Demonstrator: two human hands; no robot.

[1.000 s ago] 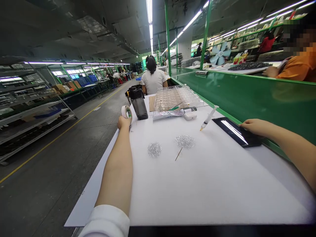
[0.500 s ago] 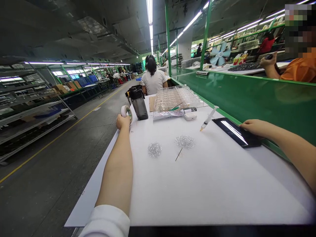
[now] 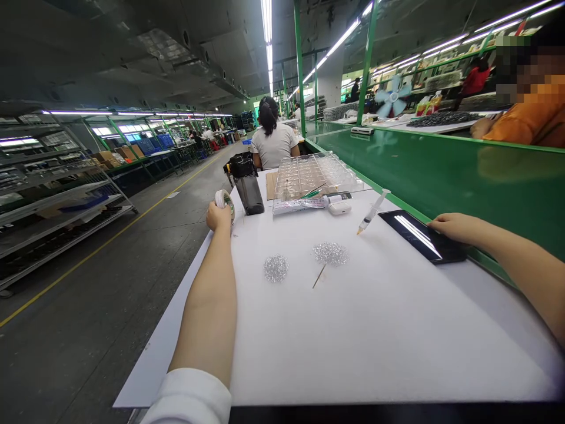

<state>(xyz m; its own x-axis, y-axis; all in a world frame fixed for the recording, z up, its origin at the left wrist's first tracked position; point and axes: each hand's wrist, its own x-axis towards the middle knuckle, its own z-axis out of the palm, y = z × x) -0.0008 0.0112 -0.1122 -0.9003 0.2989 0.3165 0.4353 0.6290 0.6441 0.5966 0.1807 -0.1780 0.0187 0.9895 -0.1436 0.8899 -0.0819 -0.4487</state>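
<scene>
At the left edge of the white tabletop, my left hand (image 3: 218,218) is closed around a roll of tape (image 3: 219,198) standing on its rim. My right hand (image 3: 452,227) grips the right-hand edge of a black glossy tablet (image 3: 399,228); some of its fingertips are hidden. The tablet lies flat, with ceiling lights reflected in it. To its left, a syringe (image 3: 374,213) with an amber tip rests at a slant. Two piles of tiny clear, shiny pieces, one left (image 3: 276,268) and one right (image 3: 330,253), lie mid-table. A thin stick (image 3: 319,275) touches the right pile.
Toward the back are a dark bottle (image 3: 252,191), clear plastic trays (image 3: 315,174), a tube (image 3: 304,204) and a small white case (image 3: 339,208). A green conveyor (image 3: 441,171) runs along the right. One person sits ahead; another, in orange, is across the conveyor.
Both my hands keep their places on the tape roll and the tablet; the view shifts very slightly. Across the conveyor, the person in orange has leaned in and lowered a hand.
</scene>
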